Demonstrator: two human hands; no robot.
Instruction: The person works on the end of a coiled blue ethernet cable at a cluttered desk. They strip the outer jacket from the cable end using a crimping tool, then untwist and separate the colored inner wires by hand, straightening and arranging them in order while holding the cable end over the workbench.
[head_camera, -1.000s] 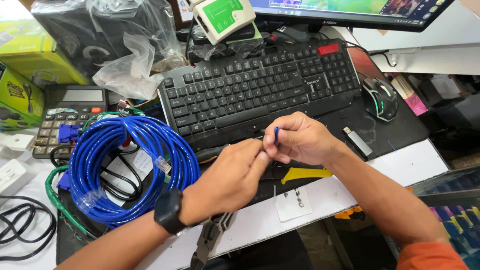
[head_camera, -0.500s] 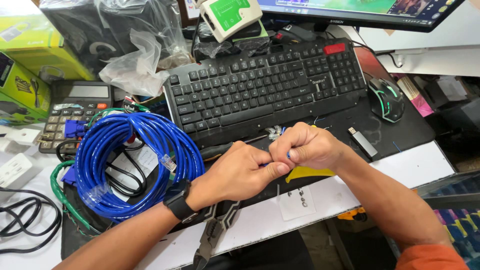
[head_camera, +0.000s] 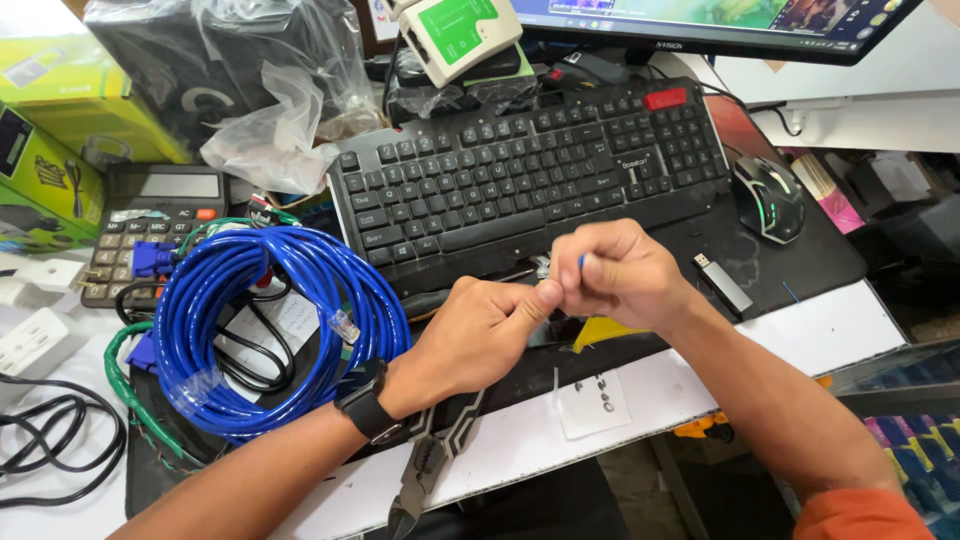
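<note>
Both hands — left hand (head_camera: 480, 335), right hand (head_camera: 620, 275) — pinched shut on the blue cable end (head_camera: 581, 261), barely peeking out, coil (head_camera: 260, 320) alongside.

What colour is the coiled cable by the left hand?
Bright blue; the coiled cable beside the left hand shows best in the head view.
</note>
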